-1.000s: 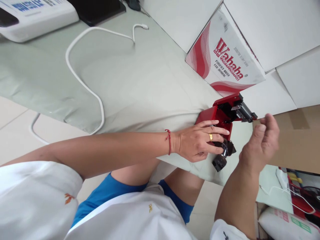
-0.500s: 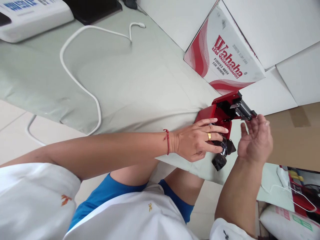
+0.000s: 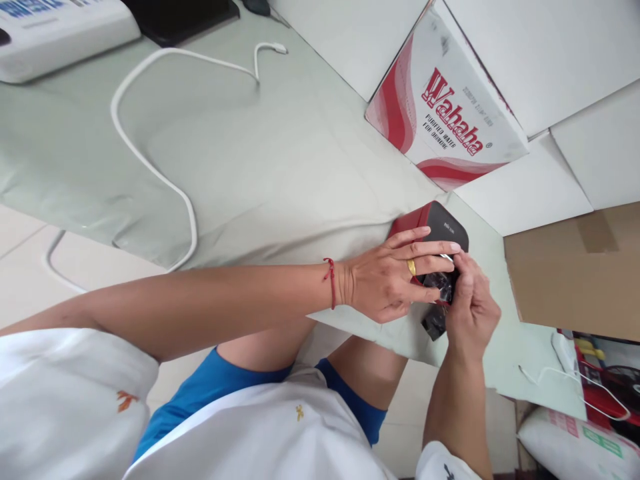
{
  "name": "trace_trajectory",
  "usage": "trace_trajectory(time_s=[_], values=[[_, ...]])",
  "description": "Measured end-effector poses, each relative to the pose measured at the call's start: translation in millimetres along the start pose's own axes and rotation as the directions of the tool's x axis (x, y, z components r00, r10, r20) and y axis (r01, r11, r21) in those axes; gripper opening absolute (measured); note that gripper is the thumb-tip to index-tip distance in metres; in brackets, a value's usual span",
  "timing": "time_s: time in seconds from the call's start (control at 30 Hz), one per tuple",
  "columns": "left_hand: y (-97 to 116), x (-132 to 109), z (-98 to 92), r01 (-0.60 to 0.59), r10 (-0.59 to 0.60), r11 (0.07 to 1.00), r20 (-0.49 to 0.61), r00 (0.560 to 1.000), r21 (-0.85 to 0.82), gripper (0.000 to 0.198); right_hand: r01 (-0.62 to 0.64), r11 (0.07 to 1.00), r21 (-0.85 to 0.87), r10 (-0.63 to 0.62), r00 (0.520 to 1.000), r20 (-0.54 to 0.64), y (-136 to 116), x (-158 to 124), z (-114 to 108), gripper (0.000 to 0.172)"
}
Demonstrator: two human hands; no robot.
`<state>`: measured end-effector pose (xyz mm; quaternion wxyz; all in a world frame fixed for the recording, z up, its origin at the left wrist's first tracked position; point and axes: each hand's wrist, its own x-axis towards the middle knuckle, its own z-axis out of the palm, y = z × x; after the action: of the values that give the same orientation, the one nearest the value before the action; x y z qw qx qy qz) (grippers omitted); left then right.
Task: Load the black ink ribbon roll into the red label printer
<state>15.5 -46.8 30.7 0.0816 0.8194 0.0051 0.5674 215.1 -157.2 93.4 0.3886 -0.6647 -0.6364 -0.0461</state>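
A small red device with a dark hinged lid point(image 3: 449, 223), which looks like a label printer, stands near the table's front edge with its lid down. My left hand point(image 3: 390, 280) lies across its near side, fingers stretched and spread, pressing a black glossy strip point(image 3: 434, 321) that hangs below. On the lid's right edge, my right hand point(image 3: 473, 300) is closed, its fingertips curled against the device and meeting the left fingertips. The inside of the device is hidden.
Behind stands a white and red water carton point(image 3: 445, 113) among white boxes. A brown cardboard box point(image 3: 575, 273) is at the right. A white cable point(image 3: 145, 160) loops over the green-grey tabletop point(image 3: 280, 153). A white case point(image 3: 65, 40) lies far left.
The device's lid has swung from raised to shut. My right hand has moved left and down with it and closed at its edge. My left hand has stayed nearly in place.
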Motion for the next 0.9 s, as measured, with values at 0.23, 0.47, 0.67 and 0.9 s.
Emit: trace_trajectory(time_s=[0.23,0.47,0.67,0.9], values=[[-10.5,0.3,-0.9,0.246,-0.242,0.966,0.05,0.969,-0.082,0.056,-0.038,0.999,-0.033,0.041,0.996,0.074,-0.7,-1.8,-7.0,0.04],[-20.2,6.5,-5.6,0.461,-0.436,0.851,0.151,0.887,-0.251,0.045,-0.041,0.998,0.045,0.037,0.995,0.097,3.1,-1.9,-8.7,0.041],[-22.5,12.0,-3.3,0.512,-0.494,0.798,0.14,0.858,-0.318,0.04,-0.053,0.993,0.102,0.05,0.998,0.024,7.6,-5.1,0.4,0.036],[-26.4,2.0,-0.5,0.465,-0.441,0.802,0.152,0.884,-0.375,0.043,-0.08,0.99,0.114,0.084,0.996,-0.032,-10.4,-16.7,10.0,0.037]])
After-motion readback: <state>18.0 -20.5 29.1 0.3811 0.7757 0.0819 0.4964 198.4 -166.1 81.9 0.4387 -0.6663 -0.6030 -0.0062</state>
